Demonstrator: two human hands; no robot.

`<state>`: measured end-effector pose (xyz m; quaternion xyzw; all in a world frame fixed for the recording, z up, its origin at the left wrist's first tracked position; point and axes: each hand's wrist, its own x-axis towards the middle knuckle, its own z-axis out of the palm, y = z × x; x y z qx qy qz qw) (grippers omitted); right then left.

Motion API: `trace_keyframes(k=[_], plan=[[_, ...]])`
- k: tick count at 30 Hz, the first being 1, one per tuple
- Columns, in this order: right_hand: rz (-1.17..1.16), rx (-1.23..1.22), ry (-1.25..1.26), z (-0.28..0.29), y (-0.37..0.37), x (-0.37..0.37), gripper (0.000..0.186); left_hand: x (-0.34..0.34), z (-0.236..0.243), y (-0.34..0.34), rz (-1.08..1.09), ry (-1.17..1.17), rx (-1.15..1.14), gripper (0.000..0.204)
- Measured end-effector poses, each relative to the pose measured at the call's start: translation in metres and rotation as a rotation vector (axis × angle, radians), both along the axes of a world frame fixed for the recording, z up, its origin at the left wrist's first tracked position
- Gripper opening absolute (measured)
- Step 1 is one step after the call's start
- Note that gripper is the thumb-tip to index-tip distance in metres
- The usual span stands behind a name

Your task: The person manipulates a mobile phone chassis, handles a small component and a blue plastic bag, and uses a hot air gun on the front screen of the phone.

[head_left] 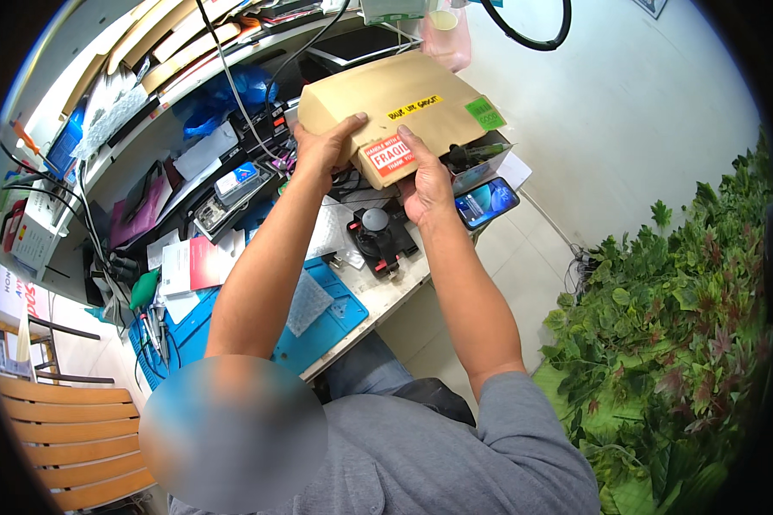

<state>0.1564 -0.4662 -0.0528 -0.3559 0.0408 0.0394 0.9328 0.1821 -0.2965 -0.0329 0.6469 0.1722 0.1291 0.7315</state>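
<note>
The brown box [378,90] may slip & bump the phone [488,202] or black stand [378,243] nearby if a grip gets loose, b/c it's wide & looks held up over the bench [395,294]. L hand [320,150] has the left end, thumb on top; R hand [429,186] has the near side, thumb by the red sticker [386,157]. Both grips are closed on the box. Arms [266,245] reach fwd.

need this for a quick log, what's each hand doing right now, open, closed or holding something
Left hand: holding the box at its left end.
Right hand: holding the same box at its near side.
</note>
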Motion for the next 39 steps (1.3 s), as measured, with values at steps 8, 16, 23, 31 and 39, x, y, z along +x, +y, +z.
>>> trace_keyframes(k=[8,16,23,31,39], plan=[[0.057,-0.060,-0.103,0.033,-0.008,-0.012,0.063,0.004,0.032,0.006,-0.125,-0.095,-0.220,0.081],[0.043,0.018,-0.120,0.041,-0.060,-0.042,0.104,-0.027,0.050,0.030,-0.198,-0.180,-0.359,0.063],[-0.097,-0.037,-0.215,0.067,-0.132,-0.057,0.106,-0.092,0.084,0.050,-0.419,-0.107,-0.482,0.061],[0.047,-0.205,-0.264,0.102,-0.137,-0.100,0.072,-0.148,0.108,0.064,-0.518,-0.012,-0.506,0.062],[0.297,-0.100,-0.495,0.127,-0.140,-0.141,0.085,-0.236,0.156,0.113,-0.488,-0.104,-0.523,0.063]])
